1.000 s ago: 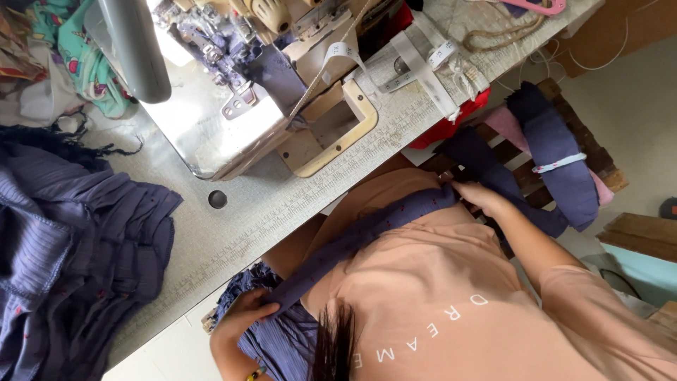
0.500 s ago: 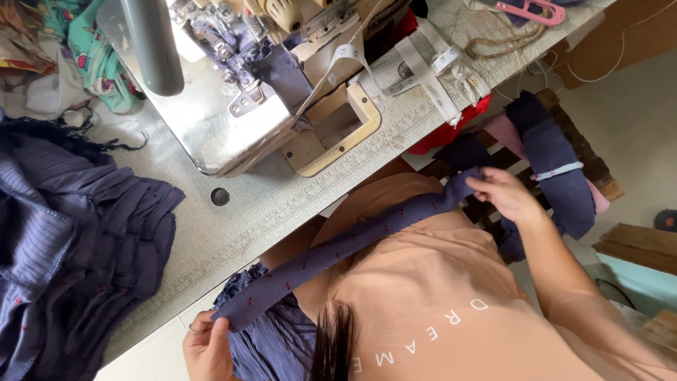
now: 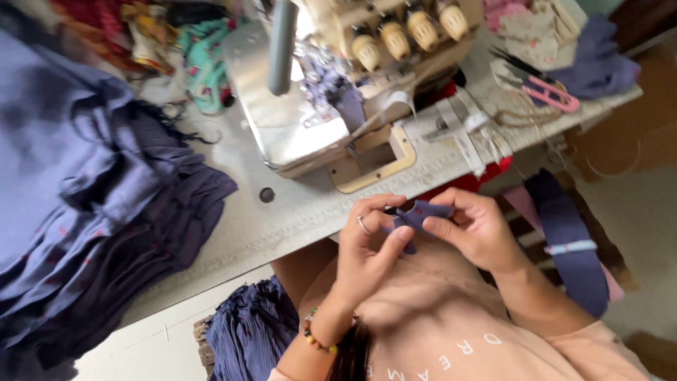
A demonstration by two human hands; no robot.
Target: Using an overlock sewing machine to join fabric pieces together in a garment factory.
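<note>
**Both hands pinch a small navy strip at the table edge**

Between the two sets of fingertips sits a short strip of dark navy fabric with tiny red flecks, held just off the near edge of the pale grey worktable. The left hand, ring on one finger and a beaded bracelet at the wrist, nips the strip's left end between thumb and curled fingers. The right hand grips the right end, thumb pressed on top, fingers folded beneath. Below the hands, a bundle of pleated navy cloth lies near the lap. Beyond the fingertips stands the cream and silver sewing machine, its beige thread cones up top. Left of the left hand spreads a heap of navy garments. Far right of the right hand, pink-handled scissors rest on the tabletop.
</note>
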